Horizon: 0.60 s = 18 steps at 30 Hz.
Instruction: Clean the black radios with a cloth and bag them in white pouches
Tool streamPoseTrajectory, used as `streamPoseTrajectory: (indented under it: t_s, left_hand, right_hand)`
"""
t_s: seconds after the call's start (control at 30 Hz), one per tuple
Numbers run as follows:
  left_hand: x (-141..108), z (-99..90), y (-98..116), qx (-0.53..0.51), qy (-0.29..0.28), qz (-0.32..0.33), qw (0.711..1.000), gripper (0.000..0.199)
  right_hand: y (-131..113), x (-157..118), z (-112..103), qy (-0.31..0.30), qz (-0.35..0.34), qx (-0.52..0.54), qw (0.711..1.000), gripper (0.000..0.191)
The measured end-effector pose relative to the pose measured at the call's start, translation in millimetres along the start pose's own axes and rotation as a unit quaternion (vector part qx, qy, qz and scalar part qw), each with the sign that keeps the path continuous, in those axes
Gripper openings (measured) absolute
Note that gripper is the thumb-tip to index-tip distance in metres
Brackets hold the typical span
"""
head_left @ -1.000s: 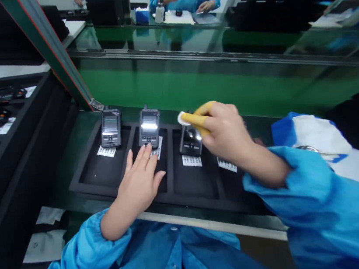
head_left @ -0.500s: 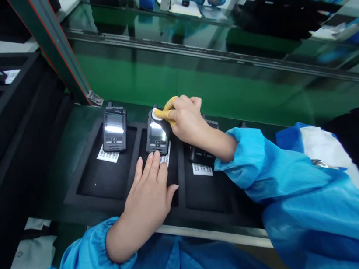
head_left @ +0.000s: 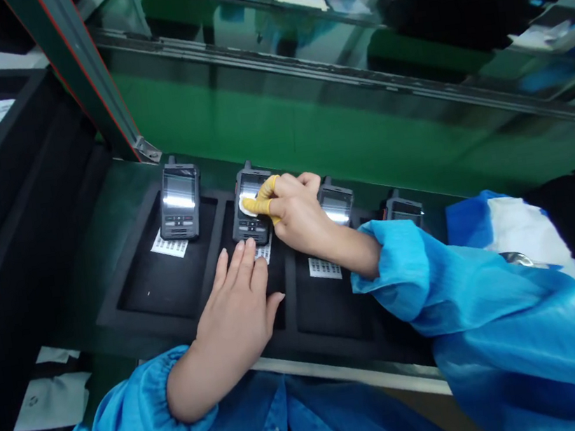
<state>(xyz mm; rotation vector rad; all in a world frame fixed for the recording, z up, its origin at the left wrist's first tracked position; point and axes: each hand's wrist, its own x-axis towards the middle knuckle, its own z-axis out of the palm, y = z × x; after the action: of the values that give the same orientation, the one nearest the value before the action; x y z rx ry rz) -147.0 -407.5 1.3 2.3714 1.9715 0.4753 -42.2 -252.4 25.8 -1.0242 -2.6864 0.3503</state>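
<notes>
Several black handheld devices with screens lie along the back of a black foam tray point(head_left: 111, 302). My right hand point(head_left: 298, 214), with yellow covers on its fingertips, presses a small round white pad point(head_left: 247, 207) onto the screen of the second device point(head_left: 253, 231). Flat and with its fingers spread, my left hand point(head_left: 238, 300) touches that device's lower end. The leftmost device point(head_left: 179, 198) rests above a white label point(head_left: 169, 244). Right of my right hand are a third device point(head_left: 337, 202) and, partly behind my sleeve, a fourth point(head_left: 404, 208).
A dark foam case point(head_left: 10, 202) with more devices stands at the left, grey pouches point(head_left: 52, 402) below it. A green barrier point(head_left: 254, 124) runs behind the tray. Blue and white cloths point(head_left: 513, 221) lie at the right. Other people in blue work beyond the barrier.
My right hand has moved the white pad down the screen, from its top to its lower part. My left hand stays at the device's lower end. The devices on the right show more.
</notes>
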Motion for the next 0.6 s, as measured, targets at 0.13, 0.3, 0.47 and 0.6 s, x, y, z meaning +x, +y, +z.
streamPoseTrajectory:
  t_s: [0.13,0.3,0.47,0.6]
  left_hand:
    - [-0.2,1.1,-0.7,-0.007,0.003,-0.003,1.0,0.042]
    - [-2.0,2.9,-2.4,-0.02,-0.003,-0.006,1.0,0.039]
    - [-2.2,0.6,-4.0,-0.021,-0.003,0.006,1.0,0.032]
    - [-1.4,-1.4,-4.4,-0.01,-0.004,0.009,1.0,0.031]
  right_hand:
    - [-8.2,-13.0,4.3,-0.02,-0.006,0.016,1.0,0.042]
    - [-18.2,-29.8,-1.4,-0.053,-0.025,0.049,0.997,0.041]
    - [-14.3,-64.8,-33.6,-0.007,0.014,0.073,0.997,0.042]
    - [7.9,-110.1,-67.9,0.052,0.078,0.073,0.993,0.032]
